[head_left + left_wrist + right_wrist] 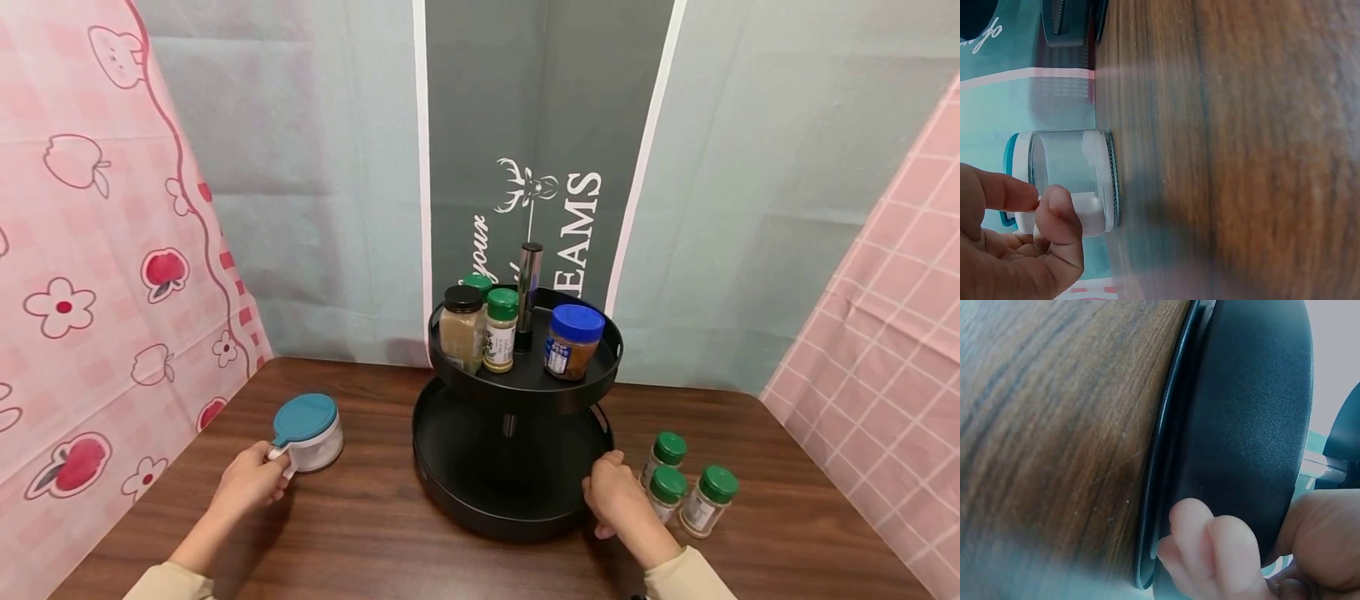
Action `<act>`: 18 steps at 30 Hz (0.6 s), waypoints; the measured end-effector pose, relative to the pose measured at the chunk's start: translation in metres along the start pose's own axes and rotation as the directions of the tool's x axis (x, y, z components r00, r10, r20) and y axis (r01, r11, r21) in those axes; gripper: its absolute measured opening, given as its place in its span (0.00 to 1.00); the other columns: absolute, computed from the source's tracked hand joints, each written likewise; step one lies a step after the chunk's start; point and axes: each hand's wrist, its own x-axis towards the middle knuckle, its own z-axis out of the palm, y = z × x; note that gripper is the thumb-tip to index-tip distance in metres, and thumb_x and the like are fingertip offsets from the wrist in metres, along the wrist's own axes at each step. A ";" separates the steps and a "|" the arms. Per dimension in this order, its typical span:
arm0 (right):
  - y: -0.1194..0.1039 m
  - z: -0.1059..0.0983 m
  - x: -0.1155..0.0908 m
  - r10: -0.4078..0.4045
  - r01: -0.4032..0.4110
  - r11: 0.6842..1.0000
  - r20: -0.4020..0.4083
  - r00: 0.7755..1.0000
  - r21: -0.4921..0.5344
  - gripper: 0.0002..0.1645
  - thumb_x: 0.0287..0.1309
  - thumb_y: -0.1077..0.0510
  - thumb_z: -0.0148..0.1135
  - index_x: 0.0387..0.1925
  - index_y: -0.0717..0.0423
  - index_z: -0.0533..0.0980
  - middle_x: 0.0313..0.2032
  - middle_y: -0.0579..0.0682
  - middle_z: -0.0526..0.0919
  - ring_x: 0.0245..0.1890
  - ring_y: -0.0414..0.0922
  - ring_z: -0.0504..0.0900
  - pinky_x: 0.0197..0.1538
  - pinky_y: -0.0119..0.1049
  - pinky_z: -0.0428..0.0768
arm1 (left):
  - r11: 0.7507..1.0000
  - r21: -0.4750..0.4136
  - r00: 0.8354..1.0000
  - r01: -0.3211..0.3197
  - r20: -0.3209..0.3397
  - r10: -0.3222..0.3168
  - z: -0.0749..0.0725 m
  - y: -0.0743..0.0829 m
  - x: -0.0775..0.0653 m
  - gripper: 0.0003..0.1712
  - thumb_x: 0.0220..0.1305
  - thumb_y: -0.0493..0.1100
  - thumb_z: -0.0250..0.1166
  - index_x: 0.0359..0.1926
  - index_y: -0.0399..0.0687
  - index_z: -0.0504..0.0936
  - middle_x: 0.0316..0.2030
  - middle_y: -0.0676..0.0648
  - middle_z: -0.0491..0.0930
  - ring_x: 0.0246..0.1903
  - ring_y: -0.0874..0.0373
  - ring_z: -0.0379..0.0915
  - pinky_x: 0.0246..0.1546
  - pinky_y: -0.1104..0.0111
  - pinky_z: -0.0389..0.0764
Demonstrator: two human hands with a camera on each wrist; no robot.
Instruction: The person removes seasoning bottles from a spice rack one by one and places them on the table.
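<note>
At the left of the table, my left hand [251, 479] pinches the white handle of a clear seasoning container [320, 452] with a teal flip lid [306, 417]. The left wrist view shows thumb and fingertip meeting at the handle, with the container [1063, 159] upright on the wood. My right hand [617, 500] grips the right side of the lower tray of a black two-tier turntable [495, 518]. Its fingers [1235, 550] lie against the outer wall, while the thumb reaches over the rim. The lower tray's floor is bare.
The upper tray [517, 397] carries a blue-lidded jar [573, 343], a black-lidded jar [461, 329] and green-capped spice bottles [501, 329] around a metal post [529, 292]. Three more green-capped bottles [705, 502] stand right of my right hand. Curtains hang behind the wooden table [360, 542].
</note>
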 end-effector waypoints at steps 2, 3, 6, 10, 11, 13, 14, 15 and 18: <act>0.000 0.001 0.000 -0.009 0.009 1.000 -0.014 1.000 0.001 0.42 0.57 0.62 0.49 0.55 0.90 0.38 0.17 0.60 0.75 0.10 0.44 0.74 0.44 0.52 0.76 | 1.000 0.015 1.000 -0.007 -0.006 0.007 0.000 0.000 -0.001 0.08 0.57 0.37 0.51 0.29 0.33 0.70 0.15 0.49 0.73 0.15 0.58 0.71 0.15 0.68 0.74; 0.000 0.001 0.000 -0.013 0.013 1.000 -0.022 1.000 -0.002 0.42 0.57 0.62 0.49 0.55 0.90 0.39 0.18 0.61 0.74 0.09 0.44 0.74 0.43 0.52 0.76 | 1.000 0.019 1.000 -0.009 -0.008 0.010 0.000 0.000 -0.001 0.08 0.57 0.37 0.51 0.29 0.33 0.70 0.15 0.49 0.73 0.15 0.58 0.71 0.15 0.68 0.74; 0.000 0.002 -0.001 -0.024 0.023 1.000 -0.035 0.999 -0.013 0.42 0.56 0.62 0.49 0.55 0.91 0.40 0.19 0.64 0.74 0.09 0.44 0.74 0.42 0.51 0.77 | 1.000 0.020 1.000 -0.013 -0.007 0.013 0.000 0.000 -0.001 0.08 0.57 0.37 0.51 0.29 0.33 0.70 0.15 0.49 0.73 0.15 0.58 0.71 0.15 0.68 0.74; 0.001 0.002 -0.001 -0.026 0.026 0.999 -0.026 0.999 -0.024 0.42 0.56 0.62 0.50 0.54 0.91 0.40 0.20 0.64 0.75 0.12 0.45 0.74 0.42 0.51 0.77 | 0.999 0.037 1.000 -0.017 0.003 0.017 -0.001 0.001 -0.002 0.08 0.57 0.37 0.52 0.29 0.33 0.70 0.15 0.49 0.74 0.15 0.58 0.71 0.15 0.68 0.75; 0.001 0.002 -0.001 -0.027 0.026 0.999 -0.027 0.999 -0.026 0.42 0.56 0.62 0.50 0.54 0.91 0.40 0.20 0.64 0.75 0.12 0.45 0.74 0.41 0.51 0.77 | 0.997 0.072 1.000 -0.027 0.009 0.027 -0.003 0.001 -0.002 0.08 0.57 0.38 0.53 0.29 0.34 0.70 0.15 0.49 0.74 0.15 0.58 0.71 0.16 0.67 0.75; 0.001 0.002 -0.001 -0.028 0.027 0.999 -0.034 0.999 -0.024 0.41 0.55 0.62 0.49 0.54 0.91 0.41 0.21 0.66 0.75 0.11 0.45 0.74 0.40 0.51 0.78 | 0.981 0.183 0.998 -0.063 0.030 0.058 -0.007 0.004 -0.003 0.11 0.57 0.41 0.55 0.31 0.34 0.71 0.18 0.46 0.75 0.19 0.53 0.73 0.20 0.61 0.76; 0.001 0.001 -0.001 -0.029 0.028 0.999 -0.040 0.999 -0.021 0.41 0.55 0.62 0.49 0.55 0.91 0.41 0.22 0.68 0.75 0.10 0.45 0.74 0.40 0.50 0.78 | 0.966 0.245 0.996 -0.087 0.045 0.078 -0.010 0.005 -0.003 0.12 0.57 0.42 0.56 0.33 0.34 0.71 0.20 0.44 0.76 0.22 0.51 0.73 0.23 0.58 0.76; 0.001 0.001 -0.001 -0.028 0.027 0.999 -0.042 0.999 -0.021 0.41 0.55 0.62 0.49 0.55 0.90 0.41 0.23 0.70 0.75 0.10 0.45 0.74 0.39 0.50 0.78 | 0.946 0.306 0.993 -0.111 0.063 0.096 -0.013 0.007 -0.003 0.14 0.56 0.44 0.57 0.34 0.34 0.72 0.22 0.42 0.76 0.25 0.48 0.74 0.25 0.54 0.75; 0.000 0.001 -0.001 -0.025 0.024 1.000 -0.051 0.998 -0.020 0.40 0.55 0.63 0.48 0.55 0.90 0.42 0.28 0.76 0.74 0.10 0.45 0.74 0.38 0.49 0.78 | 0.873 0.450 0.981 -0.187 0.135 0.141 -0.023 0.011 -0.002 0.21 0.53 0.48 0.60 0.40 0.33 0.73 0.31 0.35 0.77 0.34 0.38 0.72 0.32 0.45 0.73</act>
